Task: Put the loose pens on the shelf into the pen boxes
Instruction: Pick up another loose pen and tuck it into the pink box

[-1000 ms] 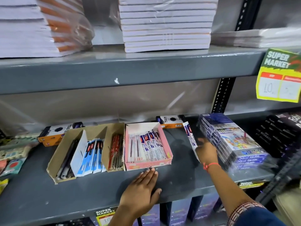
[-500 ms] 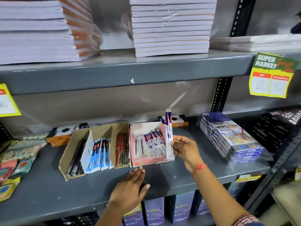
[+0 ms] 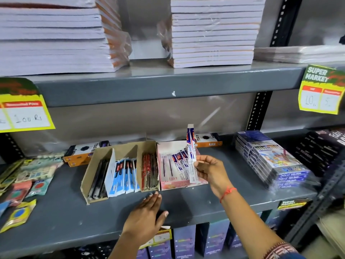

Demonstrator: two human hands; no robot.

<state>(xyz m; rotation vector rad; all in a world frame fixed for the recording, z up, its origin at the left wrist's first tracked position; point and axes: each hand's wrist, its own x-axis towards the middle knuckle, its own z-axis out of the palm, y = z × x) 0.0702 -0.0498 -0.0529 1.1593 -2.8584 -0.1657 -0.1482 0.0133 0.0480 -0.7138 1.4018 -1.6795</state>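
My right hand (image 3: pixel 210 170) pinches a white and blue packaged pen (image 3: pixel 191 150), held upright over the right side of the pink pen box (image 3: pixel 183 184). That box holds several similar packed pens lying flat. To its left stands a brown cardboard box (image 3: pixel 89 176) with black pens, blue packets and red pens in separate sections. My left hand (image 3: pixel 147 214) lies flat on the grey shelf (image 3: pixel 56 221), fingers together, its tips just in front of the boxes and holding nothing.
Orange and black boxes (image 3: pixel 82 153) lie behind the pen boxes. A wrapped stack of colour-pencil packs (image 3: pixel 270 157) sits at the right, dark packs (image 3: pixel 321 146) beyond it. Small packets (image 3: pixel 20 184) cover the shelf's left end. Notebook stacks (image 3: pixel 212 32) fill the shelf above. Yellow price tags (image 3: pixel 321 90) hang down.
My right hand picked the packaged pen from beside the colour-pencil stack and carried it left to the pink box, turning it upright. My left hand stayed flat on the shelf.
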